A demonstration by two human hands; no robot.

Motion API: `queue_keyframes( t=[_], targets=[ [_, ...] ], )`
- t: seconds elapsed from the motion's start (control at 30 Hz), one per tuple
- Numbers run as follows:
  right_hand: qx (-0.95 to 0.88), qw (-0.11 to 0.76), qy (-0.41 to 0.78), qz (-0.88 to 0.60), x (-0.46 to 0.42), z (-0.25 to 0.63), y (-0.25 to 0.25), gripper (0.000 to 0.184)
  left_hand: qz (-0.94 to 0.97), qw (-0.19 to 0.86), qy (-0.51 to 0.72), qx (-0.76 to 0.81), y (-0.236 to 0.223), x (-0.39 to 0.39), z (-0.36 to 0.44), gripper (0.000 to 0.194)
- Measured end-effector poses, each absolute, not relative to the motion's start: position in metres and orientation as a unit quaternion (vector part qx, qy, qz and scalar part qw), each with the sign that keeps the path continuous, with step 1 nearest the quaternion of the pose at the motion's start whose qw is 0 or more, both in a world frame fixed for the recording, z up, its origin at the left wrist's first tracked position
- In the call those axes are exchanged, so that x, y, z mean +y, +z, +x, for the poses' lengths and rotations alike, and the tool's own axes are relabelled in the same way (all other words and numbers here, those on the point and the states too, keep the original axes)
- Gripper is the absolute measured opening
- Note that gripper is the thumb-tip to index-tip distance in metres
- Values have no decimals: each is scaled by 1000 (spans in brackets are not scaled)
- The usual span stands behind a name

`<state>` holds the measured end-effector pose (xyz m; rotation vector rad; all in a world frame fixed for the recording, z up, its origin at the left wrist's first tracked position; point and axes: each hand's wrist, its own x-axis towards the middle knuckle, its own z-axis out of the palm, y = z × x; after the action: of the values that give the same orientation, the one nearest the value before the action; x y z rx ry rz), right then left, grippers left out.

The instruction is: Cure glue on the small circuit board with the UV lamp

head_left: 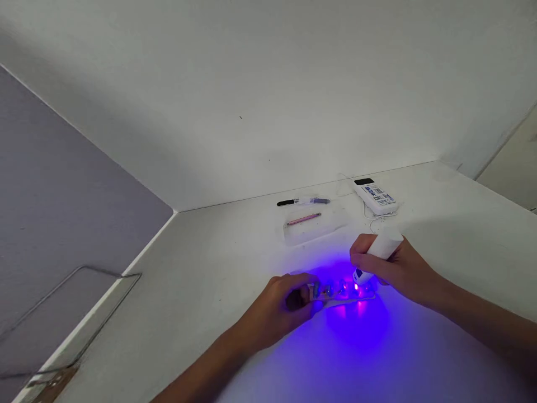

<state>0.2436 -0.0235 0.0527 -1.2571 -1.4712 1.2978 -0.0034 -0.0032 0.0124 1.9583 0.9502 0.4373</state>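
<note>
Nearest the camera, a bare left forearm (201,366) slants up to the left hand (277,308), whose thumb and fingers are clamped on the left end of a narrow, pale, straight strip (348,298) just over or on the smooth white tabletop (201,274); contact beneath it I cannot tell. Small pieces (327,290) line the strip, blurred by violet glare. The right hand (396,271) is wrapped round a smooth white handheld lamp (386,243), its lit head tilted down close to the strip's right half; whether they touch is unclear. The strip looks light and fairly stiff, so a pinch at its bare end should steady it, with the pieces probably easy to smudge or knock, hence best left ungripped. The lamp seems light too, its rounded casing perhaps slippery, and sits best in a full grip around the body, fingers clear of the glowing end. Beyond lie a slim pink pen (304,219) and a white box-shaped device with blue print (380,200)
</note>
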Motion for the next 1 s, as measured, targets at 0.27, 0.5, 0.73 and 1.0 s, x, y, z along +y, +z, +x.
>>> queue_keyframes(
  t=[0.27, 0.5, 0.73, 1.0],
  targets=[
    [-599, 359, 493, -518, -26, 244, 52, 28, 787, 447, 177, 386, 13, -4, -4, 19],
    [-599, 374, 491, -511, -25, 242, 53, 26, 789, 448, 179, 380, 14, -4, -4, 17],
    [-598, 368, 500, -507, -25, 243, 53, 27, 789, 448, 179, 381, 14, -4, -4, 13],
    [-588, 366, 513, -508, -27, 243, 48, 26, 788, 444, 182, 386, 13, -4, -5, 14]
  ],
)
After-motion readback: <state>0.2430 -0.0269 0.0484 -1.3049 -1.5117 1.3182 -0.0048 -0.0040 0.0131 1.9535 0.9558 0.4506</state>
